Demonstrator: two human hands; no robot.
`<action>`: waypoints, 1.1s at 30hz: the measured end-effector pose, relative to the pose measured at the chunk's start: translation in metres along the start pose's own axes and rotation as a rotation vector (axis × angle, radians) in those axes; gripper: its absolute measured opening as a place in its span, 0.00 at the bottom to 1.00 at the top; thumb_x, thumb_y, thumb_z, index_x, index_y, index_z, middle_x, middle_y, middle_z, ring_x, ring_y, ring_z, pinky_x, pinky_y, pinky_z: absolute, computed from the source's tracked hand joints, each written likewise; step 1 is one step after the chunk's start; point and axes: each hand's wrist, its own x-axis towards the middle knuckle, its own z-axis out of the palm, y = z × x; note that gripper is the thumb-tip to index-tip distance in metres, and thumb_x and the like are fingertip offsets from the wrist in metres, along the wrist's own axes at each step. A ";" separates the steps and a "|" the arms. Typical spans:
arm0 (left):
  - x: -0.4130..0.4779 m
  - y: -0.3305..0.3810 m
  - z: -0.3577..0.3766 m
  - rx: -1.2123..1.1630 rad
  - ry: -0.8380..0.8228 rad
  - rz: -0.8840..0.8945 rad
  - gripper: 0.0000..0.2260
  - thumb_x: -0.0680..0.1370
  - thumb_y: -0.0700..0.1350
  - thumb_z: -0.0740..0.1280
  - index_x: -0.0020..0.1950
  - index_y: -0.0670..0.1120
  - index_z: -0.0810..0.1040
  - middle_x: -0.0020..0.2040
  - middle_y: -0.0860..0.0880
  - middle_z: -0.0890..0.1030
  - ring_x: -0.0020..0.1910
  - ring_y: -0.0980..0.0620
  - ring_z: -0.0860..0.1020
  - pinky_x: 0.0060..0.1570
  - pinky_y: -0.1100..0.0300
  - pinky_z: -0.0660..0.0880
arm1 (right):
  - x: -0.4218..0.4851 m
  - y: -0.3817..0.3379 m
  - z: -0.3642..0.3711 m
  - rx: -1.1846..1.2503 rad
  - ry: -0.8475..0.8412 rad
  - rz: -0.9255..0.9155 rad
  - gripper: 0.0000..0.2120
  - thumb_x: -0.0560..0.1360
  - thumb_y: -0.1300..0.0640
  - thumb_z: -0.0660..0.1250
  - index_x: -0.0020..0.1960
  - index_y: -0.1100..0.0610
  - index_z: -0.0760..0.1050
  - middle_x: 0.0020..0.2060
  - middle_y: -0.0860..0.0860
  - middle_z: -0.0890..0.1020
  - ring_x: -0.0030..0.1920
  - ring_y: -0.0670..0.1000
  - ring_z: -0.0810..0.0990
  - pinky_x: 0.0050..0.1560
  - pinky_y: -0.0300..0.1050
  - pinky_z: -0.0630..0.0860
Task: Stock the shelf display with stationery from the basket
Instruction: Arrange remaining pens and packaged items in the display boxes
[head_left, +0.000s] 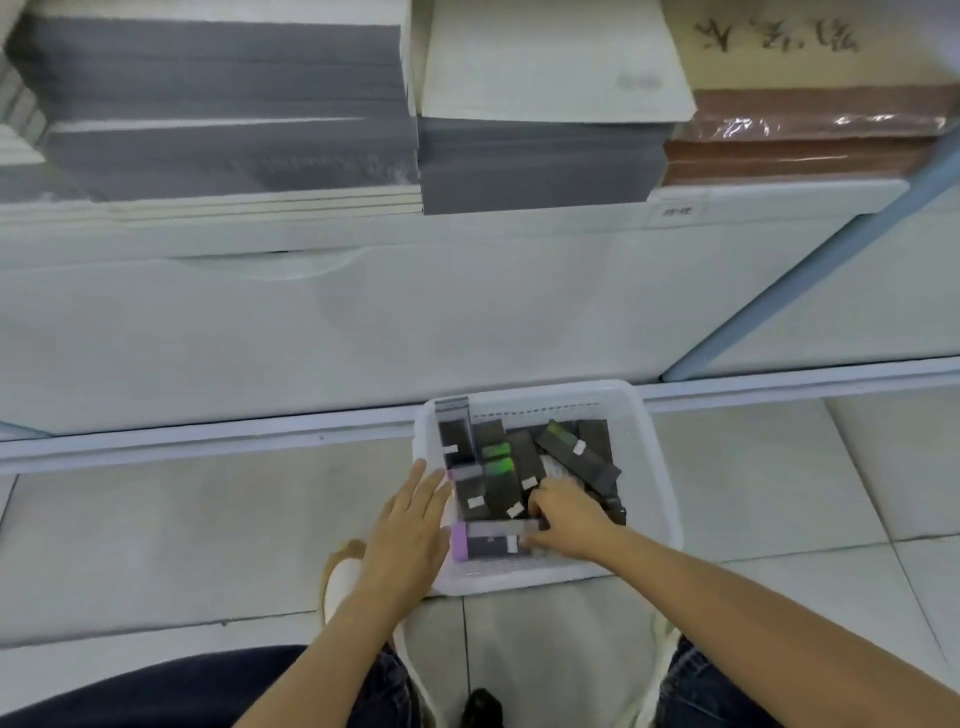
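DESK: What is the stock item here?

PHOTOGRAPHER: A flat purple-ended pack (491, 543) of stationery, lying crosswise at the near edge of the white basket (660, 493). The right hand (566, 519) has its fingers curled round the pack's right end, thumb beneath.

DESK: How should it handle?

PHOTOGRAPHER: Light and fairly stiff, I'd judge, with a glossy sleeve that may slip. A pinch across the narrow width, near an end, looks the safest hold; 1 hand should do.

DESK: And the other hand?

PHOTOGRAPHER: The left hand (410, 525) lies flat, fingers straight, against the basket's left rim. It grips nothing and appears to be steadying the basket.

DESK: What else is in the basket?

PHOTOGRAPHER: A loose jumble of similar dark packs (576, 452), some with green panels and small white labels, overlapping at angles. 1 leans upright in the far-left corner. An exact count cannot be made.

DESK: Surroundings?

PHOTOGRAPHER: The basket sits on a tiled floor (156, 545) just before a white shelf (363, 223), which carries grey paper stacks (218, 104) and 1 brown stack (800, 150) at right.
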 end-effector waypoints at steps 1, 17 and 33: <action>0.000 0.001 0.000 0.002 0.001 0.000 0.24 0.84 0.50 0.54 0.79 0.48 0.55 0.80 0.51 0.50 0.78 0.50 0.39 0.76 0.57 0.50 | 0.001 0.000 0.001 -0.007 -0.008 -0.010 0.18 0.74 0.44 0.69 0.53 0.58 0.78 0.51 0.52 0.74 0.52 0.52 0.73 0.53 0.46 0.73; 0.021 0.020 -0.031 -0.910 -0.075 -0.168 0.04 0.79 0.48 0.67 0.47 0.48 0.77 0.38 0.50 0.84 0.34 0.55 0.82 0.42 0.56 0.81 | 0.010 -0.012 -0.076 0.776 0.074 -0.209 0.09 0.76 0.49 0.69 0.54 0.50 0.78 0.48 0.45 0.82 0.50 0.46 0.81 0.51 0.41 0.78; 0.017 -0.010 -0.027 -1.189 0.063 -0.425 0.07 0.80 0.46 0.65 0.54 0.44 0.75 0.42 0.45 0.83 0.39 0.49 0.83 0.42 0.55 0.81 | 0.039 -0.014 -0.021 0.655 0.079 0.067 0.21 0.74 0.52 0.72 0.62 0.58 0.69 0.55 0.51 0.77 0.57 0.52 0.77 0.55 0.42 0.74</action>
